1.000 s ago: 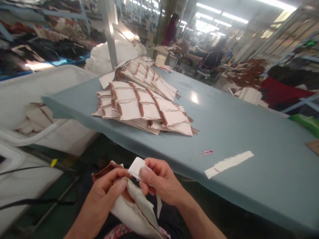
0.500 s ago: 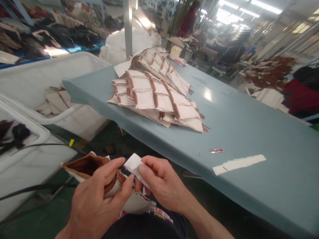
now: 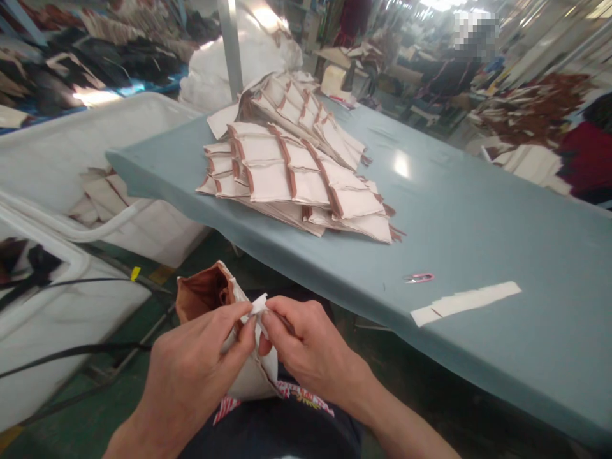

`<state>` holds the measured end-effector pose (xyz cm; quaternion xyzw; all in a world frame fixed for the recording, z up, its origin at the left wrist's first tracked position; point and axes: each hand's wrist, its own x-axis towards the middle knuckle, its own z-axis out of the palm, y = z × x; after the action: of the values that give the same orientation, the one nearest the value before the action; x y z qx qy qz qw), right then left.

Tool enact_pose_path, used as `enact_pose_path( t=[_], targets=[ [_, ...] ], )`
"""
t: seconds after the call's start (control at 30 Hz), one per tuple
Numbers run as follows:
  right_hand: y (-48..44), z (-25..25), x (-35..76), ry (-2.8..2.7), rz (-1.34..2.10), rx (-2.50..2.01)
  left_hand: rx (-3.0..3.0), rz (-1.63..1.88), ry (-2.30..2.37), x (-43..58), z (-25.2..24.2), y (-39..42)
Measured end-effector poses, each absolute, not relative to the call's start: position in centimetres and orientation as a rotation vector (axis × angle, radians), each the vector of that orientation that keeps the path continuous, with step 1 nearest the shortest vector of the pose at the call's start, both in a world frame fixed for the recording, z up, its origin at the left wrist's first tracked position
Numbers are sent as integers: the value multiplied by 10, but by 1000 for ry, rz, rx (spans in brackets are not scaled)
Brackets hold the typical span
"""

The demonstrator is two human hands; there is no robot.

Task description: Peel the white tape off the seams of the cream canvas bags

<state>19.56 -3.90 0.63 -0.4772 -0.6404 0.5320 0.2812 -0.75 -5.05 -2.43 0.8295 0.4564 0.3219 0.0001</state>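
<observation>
1. White slip (image 3: 259,303), one, small; lower centre of the frame, pinched between both hands, its form creased
2. Left hand (image 3: 191,363), lower left of centre; thumb and forefinger drawn narrow on the slip's left end; grip of the remaining fingers on the cloth cannot be told
3. Right hand (image 3: 315,350), lower centre; thumb and forefinger narrow, holding the slip's right end
4. Sewn piece (image 3: 251,376), cream outside, brown lining; lower centre, beneath and behind the fingers, its mouth gaping toward the left
5. Surface (image 3: 478,236), blue-grey covering; runs from centre left to lower right of the frame
6. Front stack (image 3: 268,182) of cream pieces with brown edging, overlapping; upper centre, on the surface
7. Rear stack (image 3: 306,108), of like make; just behind the front one
8. Thread snips (image 3: 421,278), pink handle; right of centre, lying near the surface's front edge
9. White strip (image 3: 466,304), stepped upper edge, one dark mark; lower right, just beside the snips
10. White bin (image 3: 143,118), left of the frame, cream pieces (image 3: 100,194) inside
</observation>
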Motion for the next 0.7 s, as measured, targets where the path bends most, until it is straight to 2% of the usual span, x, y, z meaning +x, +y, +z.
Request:
enact_pose_path(
  t=[0.17, 0.33, 0.43, 0.7],
  targets=[
    [-40, -1, 201, -1859, 1310, -1282, 2299, 1051, 1477, -2, -20, -45],
    [-39, 5, 215, -1825, 1426, -1275, 1327, 862, 1524, 1, -10, -39],
    [-42, 8, 226, -1719, 1498, -1258, 883, 903, 1470, 2, -4, -39],
    [-43, -11, 223, -1548, 1717, -1191, 625, 953, 1446, -7, -2, -60]
  ],
)
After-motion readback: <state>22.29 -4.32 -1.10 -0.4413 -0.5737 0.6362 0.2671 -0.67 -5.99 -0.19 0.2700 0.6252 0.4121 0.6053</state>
